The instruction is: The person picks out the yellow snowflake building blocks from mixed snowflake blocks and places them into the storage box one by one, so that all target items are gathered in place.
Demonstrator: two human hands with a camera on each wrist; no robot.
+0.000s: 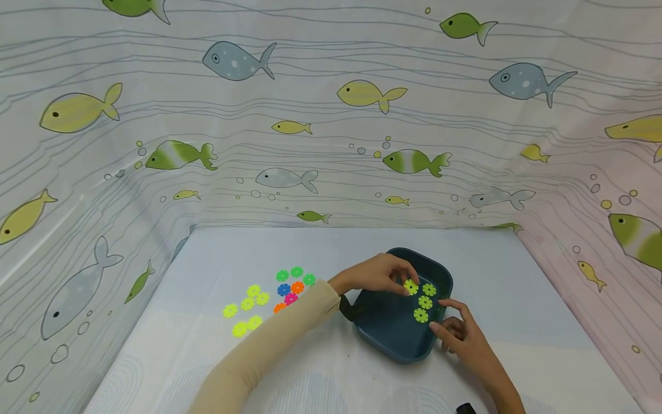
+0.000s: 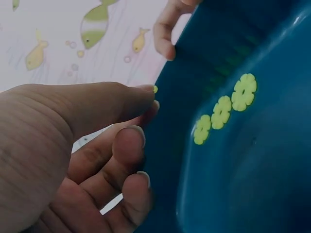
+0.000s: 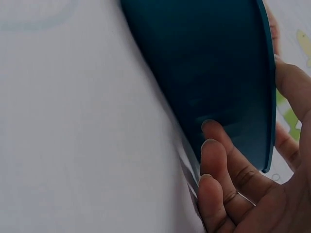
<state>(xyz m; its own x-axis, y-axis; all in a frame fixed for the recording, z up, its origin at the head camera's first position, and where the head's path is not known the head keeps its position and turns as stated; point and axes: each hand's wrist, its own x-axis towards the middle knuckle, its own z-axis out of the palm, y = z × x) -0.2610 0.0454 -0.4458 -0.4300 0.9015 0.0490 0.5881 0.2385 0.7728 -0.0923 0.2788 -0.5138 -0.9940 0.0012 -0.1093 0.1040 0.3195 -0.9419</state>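
Note:
A yellow flower-shaped disc [image 1: 411, 287] is pinched between the thumb and a finger of my left hand [image 1: 380, 272], above the dark blue plastic tub [image 1: 395, 330]. Only a sliver of that yellow disc [image 2: 155, 90] shows at the thumb tip in the left wrist view. Three more yellow discs [image 1: 425, 302] lie in a row inside the tub, near its right wall. My right hand [image 1: 468, 339] holds the tub's right side. In the right wrist view, its thumb is at the rim [image 3: 272, 73] and curled fingers [image 3: 214, 155] rest against the outer wall.
Left of the tub, several yellow discs [image 1: 248, 303] lie loose on the white table [image 1: 336, 356]. Beside them are green discs [image 1: 297, 272], a blue disc [image 1: 284, 289], orange discs [image 1: 297, 287] and a pink disc [image 1: 291, 298]. A fish-patterned sheet [image 1: 331, 155] encloses the back and sides.

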